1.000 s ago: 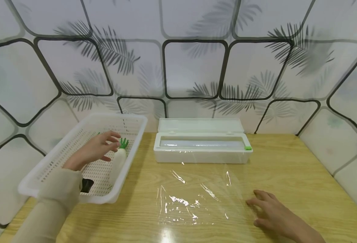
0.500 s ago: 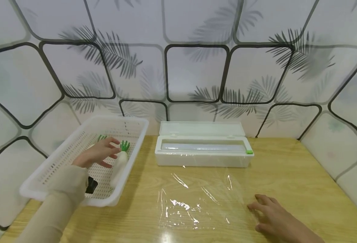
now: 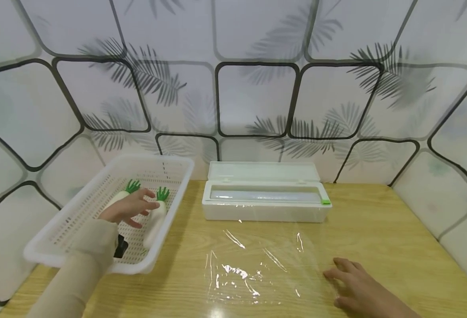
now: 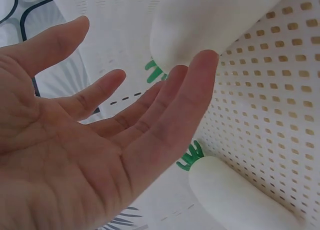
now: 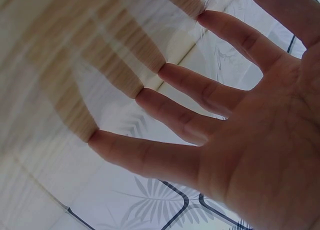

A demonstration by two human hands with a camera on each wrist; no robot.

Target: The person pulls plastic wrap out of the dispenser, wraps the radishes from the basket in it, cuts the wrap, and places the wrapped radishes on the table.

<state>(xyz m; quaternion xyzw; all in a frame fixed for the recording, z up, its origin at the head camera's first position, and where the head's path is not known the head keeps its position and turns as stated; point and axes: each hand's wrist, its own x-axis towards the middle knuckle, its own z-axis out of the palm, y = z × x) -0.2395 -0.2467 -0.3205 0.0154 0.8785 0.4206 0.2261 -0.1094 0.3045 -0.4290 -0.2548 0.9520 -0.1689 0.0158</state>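
My left hand (image 3: 131, 206) hovers inside a white perforated basket (image 3: 187, 183), fingers loosely spread and holding nothing. Just beside its fingers lies a white radish (image 3: 156, 223) with green leaves. A second white radish (image 3: 118, 196) lies further left, partly hidden behind the hand. The left wrist view shows one radish (image 4: 200, 25) close to the fingertips and the other radish (image 4: 235, 195) lower down. On the table, my right hand (image 3: 354, 287) rests its fingertips at the right edge of a clear sheet of cling film (image 3: 253, 251); the right wrist view shows these fingers (image 5: 150, 152) spread.
A white cling film dispenser (image 3: 265, 213) stands at the back with its lid raised, a roll inside and a green slider (image 3: 326, 202) at its right end. The film runs forward from it over the wooden table (image 3: 392, 229). Patterned walls (image 3: 257, 97) enclose the table.
My left hand has shifted slightly right and down in the basket, uncovering the left radish's green leaves. The right hand stays by the film's edge. The head view has tilted up a little.
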